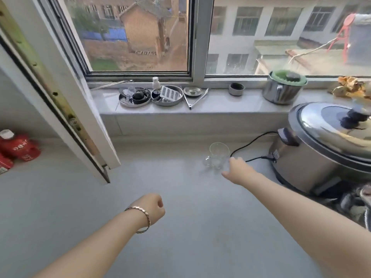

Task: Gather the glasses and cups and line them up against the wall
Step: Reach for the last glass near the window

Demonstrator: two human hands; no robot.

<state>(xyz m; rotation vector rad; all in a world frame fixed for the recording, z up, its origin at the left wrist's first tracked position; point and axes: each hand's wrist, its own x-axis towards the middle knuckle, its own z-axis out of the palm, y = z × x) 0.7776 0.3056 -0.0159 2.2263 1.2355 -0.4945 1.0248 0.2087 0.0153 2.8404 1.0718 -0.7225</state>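
Early: one glass cup [217, 156] stands on the tabletop [160, 227] near the wall, beside the cooker [321, 155]. Right hand [237, 169] reaches it, fingers spread, not gripping. Left hand [153, 207] fisted, empty. No line formed.

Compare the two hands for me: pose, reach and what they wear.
The right hand stretches far forward, close beside the clear glass cup near the cooker's black cord; the left hand hangs back, near nothing. The left hand is curled into a loose fist; the right hand's fingers are more extended. The left wrist wears a metal bracelet; the right wrist is bare. Both hold nothing.
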